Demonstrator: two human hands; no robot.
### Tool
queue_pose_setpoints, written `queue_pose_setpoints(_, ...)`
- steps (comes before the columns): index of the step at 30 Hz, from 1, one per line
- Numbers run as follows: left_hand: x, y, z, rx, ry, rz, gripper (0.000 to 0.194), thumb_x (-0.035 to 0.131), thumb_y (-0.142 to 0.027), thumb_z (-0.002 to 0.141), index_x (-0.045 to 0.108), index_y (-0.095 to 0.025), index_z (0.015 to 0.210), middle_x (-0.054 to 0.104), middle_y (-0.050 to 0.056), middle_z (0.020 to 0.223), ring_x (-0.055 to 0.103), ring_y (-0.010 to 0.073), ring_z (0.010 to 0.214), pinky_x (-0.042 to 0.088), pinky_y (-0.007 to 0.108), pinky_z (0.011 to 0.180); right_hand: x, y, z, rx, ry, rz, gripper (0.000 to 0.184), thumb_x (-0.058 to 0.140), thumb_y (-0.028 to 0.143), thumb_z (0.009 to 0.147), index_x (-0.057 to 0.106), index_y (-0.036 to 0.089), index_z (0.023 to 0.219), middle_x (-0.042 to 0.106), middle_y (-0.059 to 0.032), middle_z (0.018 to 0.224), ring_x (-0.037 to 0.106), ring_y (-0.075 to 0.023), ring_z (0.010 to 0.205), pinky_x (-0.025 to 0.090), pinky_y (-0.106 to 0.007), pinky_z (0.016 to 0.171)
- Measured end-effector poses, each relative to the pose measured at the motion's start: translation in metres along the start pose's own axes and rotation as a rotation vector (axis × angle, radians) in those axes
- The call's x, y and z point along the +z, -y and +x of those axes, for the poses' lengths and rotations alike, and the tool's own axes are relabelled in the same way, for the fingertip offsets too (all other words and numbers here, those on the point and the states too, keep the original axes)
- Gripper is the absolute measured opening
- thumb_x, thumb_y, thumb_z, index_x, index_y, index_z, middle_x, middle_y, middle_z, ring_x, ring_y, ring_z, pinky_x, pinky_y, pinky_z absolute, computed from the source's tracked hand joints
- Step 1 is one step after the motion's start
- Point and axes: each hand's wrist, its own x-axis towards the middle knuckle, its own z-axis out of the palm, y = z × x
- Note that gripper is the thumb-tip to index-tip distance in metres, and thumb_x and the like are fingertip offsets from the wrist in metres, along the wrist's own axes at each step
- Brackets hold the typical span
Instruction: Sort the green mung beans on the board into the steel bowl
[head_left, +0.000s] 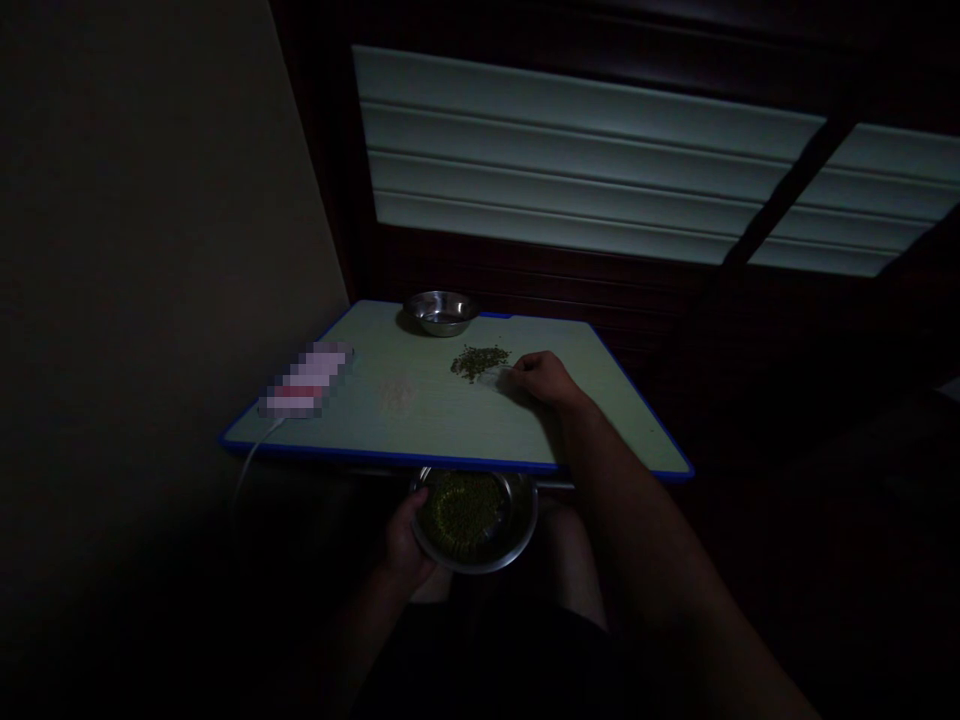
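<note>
My left hand (pixel 409 540) grips the left rim of a metal bowl (pixel 517 550), thumb over the edge. The bowl sits above my lap, just under the table's front edge, with many small green beans (pixel 461 515) inside. Over the table, my right hand (pixel 545 378) is closed in a pinch on a thin, clear plastic piece (pixel 493 378); its exact kind is hard to make out in the dim light. That piece touches the table beside a loose pile of the same small beans (pixel 478 360).
A second metal bowl (pixel 441 318) stands at the table's back edge. On the left lies a blurred-out phone-like object (pixel 307 380) with a white cable (pixel 251 455) hanging over the edge. The pale table (pixel 420 435) has a blue rim; a wall is at left, a slatted door behind.
</note>
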Motion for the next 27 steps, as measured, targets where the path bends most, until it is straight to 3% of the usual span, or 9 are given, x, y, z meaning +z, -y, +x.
queue_pose_setpoints(6, 0.004, 0.0, -0.002, 0.004, -0.082, 0.016, 0.02, 0.056, -0.025, 0.074, 0.073, -0.013, 0.076, 0.076, 0.01, 0.075, 0.07, 0.0307, 0.089, 0.05, 0.046, 0.092, 0.007, 0.008, -0.003, -0.043, 0.083, -0.009, 0.016, 0.064, 0.029, 0.063, 0.058, 0.015, 0.059, 0.05, 0.004, 0.047, 0.041, -0.007, 0.045, 0.032, -0.022, 0.048)
queue_pose_setpoints(12, 0.004, 0.001, -0.002, -0.007, -0.068, 0.006, 0.02, 0.057, -0.025, 0.073, 0.073, -0.013, 0.077, 0.076, 0.01, 0.077, 0.071, 0.0296, 0.086, 0.05, 0.046, 0.092, 0.015, 0.03, -0.012, 0.085, 0.097, -0.154, 0.016, 0.067, 0.027, 0.064, 0.06, 0.015, 0.057, 0.055, -0.0004, 0.046, 0.048, -0.0112, 0.047, 0.036, -0.025, 0.05)
queue_pose_setpoints(17, 0.006, 0.001, -0.003, -0.025, -0.032, -0.033, 0.021, 0.056, -0.024, 0.074, 0.072, -0.012, 0.078, 0.075, 0.012, 0.075, 0.068, 0.0329, 0.097, 0.049, 0.048, 0.093, 0.03, 0.047, -0.016, 0.084, 0.092, -0.293, 0.02, 0.063, 0.028, 0.067, 0.059, 0.017, 0.05, 0.057, -0.005, 0.047, 0.053, -0.0163, 0.051, 0.039, -0.028, 0.051)
queue_pose_setpoints(21, 0.007, 0.0, -0.004, -0.032, -0.041, -0.024, 0.019, 0.056, -0.023, 0.074, 0.072, -0.012, 0.077, 0.076, 0.012, 0.075, 0.067, 0.0331, 0.099, 0.049, 0.048, 0.093, 0.05, 0.062, -0.015, 0.086, 0.063, -0.353, 0.017, 0.062, 0.029, 0.067, 0.067, 0.015, 0.059, 0.065, -0.0104, 0.061, 0.06, -0.0204, 0.06, 0.042, -0.029, 0.053)
queue_pose_setpoints(27, 0.006, 0.0, -0.005, -0.038, -0.026, -0.036, 0.02, 0.057, -0.022, 0.075, 0.073, -0.011, 0.078, 0.075, 0.012, 0.074, 0.068, 0.0327, 0.098, 0.05, 0.048, 0.093, 0.078, 0.085, -0.009, 0.061, 0.131, -0.436, 0.03, 0.057, 0.032, 0.071, 0.074, 0.008, 0.079, 0.072, -0.0163, 0.079, 0.066, -0.0217, 0.07, 0.045, -0.026, 0.056)
